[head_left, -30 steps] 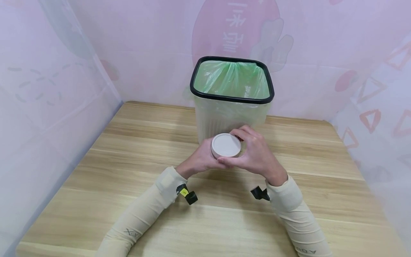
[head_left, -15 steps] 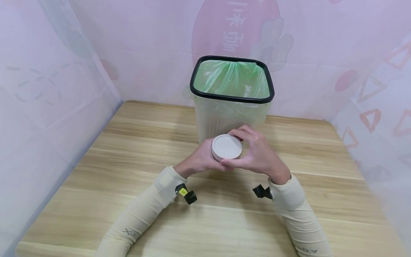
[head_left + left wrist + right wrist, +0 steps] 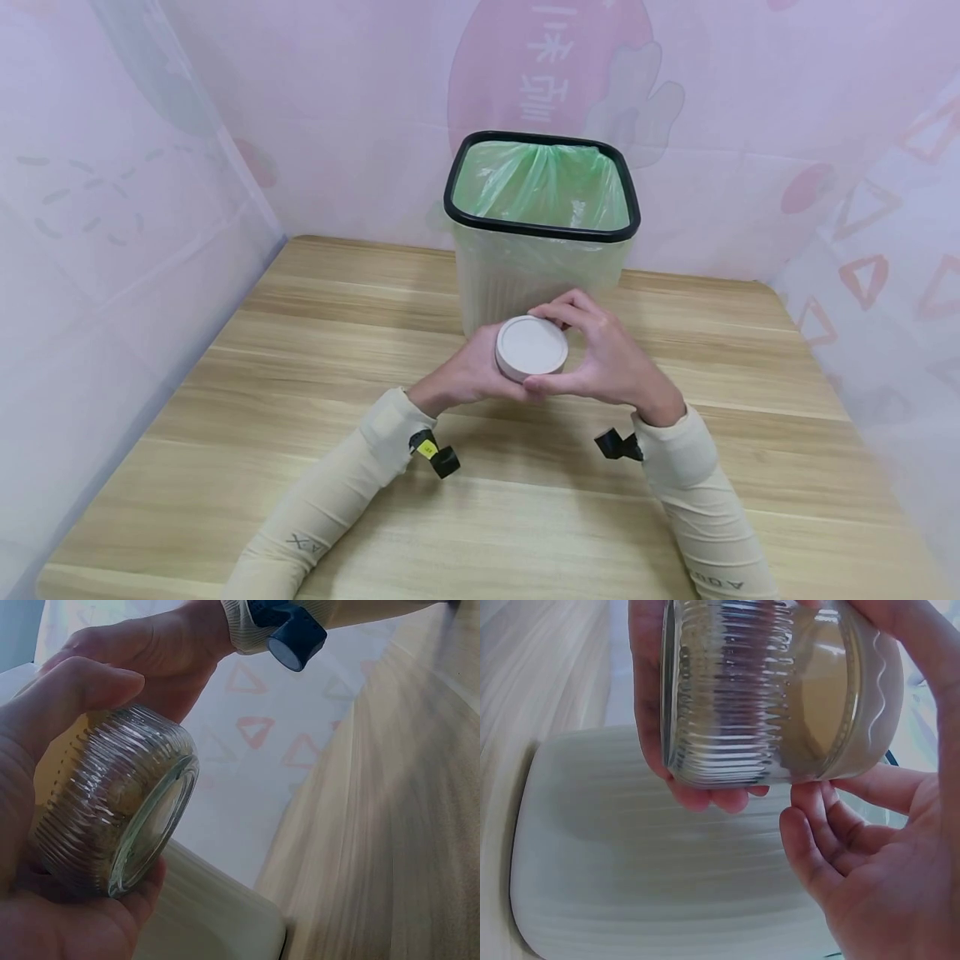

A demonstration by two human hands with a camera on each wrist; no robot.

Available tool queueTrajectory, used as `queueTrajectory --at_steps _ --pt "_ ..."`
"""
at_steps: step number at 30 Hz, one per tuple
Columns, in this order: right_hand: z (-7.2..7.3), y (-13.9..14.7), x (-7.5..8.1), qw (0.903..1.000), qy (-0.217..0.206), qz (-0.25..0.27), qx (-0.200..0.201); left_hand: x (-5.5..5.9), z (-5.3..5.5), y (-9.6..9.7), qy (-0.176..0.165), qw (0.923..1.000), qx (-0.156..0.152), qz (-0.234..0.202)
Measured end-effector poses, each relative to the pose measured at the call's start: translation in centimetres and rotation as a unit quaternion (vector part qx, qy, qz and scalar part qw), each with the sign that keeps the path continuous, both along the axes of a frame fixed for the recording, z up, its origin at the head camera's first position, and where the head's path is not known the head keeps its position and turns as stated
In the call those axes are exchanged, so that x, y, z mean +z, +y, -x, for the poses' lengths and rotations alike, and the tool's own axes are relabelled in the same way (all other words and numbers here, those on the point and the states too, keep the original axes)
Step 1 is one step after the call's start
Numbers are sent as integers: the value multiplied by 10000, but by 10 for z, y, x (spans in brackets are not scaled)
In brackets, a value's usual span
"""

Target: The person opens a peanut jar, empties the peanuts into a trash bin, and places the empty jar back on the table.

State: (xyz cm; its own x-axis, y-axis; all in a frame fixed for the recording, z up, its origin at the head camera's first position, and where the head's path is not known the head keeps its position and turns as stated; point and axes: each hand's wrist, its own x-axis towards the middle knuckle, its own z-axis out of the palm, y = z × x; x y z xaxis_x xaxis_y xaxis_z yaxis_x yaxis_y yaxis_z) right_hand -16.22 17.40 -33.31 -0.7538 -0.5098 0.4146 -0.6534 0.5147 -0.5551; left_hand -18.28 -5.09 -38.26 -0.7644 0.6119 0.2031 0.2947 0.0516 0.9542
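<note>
A ribbed clear glass jar [image 3: 735, 697] with a pale round lid [image 3: 532, 344] is held up in front of the bin. My left hand [image 3: 474, 367] grips the jar's glass body, its fingers wrapped round the side in the left wrist view. The right hand [image 3: 611, 362] holds the lid's rim between thumb and fingers. From above only the lid shows; both wrist views show the jar's body, tilted, with its thick glass base. Whether anything is inside the jar cannot be made out.
Behind the hands stands a pale waste bin [image 3: 498, 275] with a black rim [image 3: 543, 229] and a green plastic liner [image 3: 551, 183]. Everything is over a wood-grain table [image 3: 300, 400]. Printed fabric walls [image 3: 345, 125] close off the back and sides.
My right hand and wrist have shifted slightly to the right, its fingers still on the lid. The lid has moved a little toward me. My left hand has hardly moved.
</note>
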Motion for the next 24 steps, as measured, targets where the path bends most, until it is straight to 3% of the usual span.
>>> queueTrajectory --at_steps 14,24 --pt "7 8 -3 9945 -275 603 807 -1 2 1 -18 9998 -116 -145" --pt "9 13 -4 9830 -874 907 1336 2 1 0 -91 9999 -71 -111"
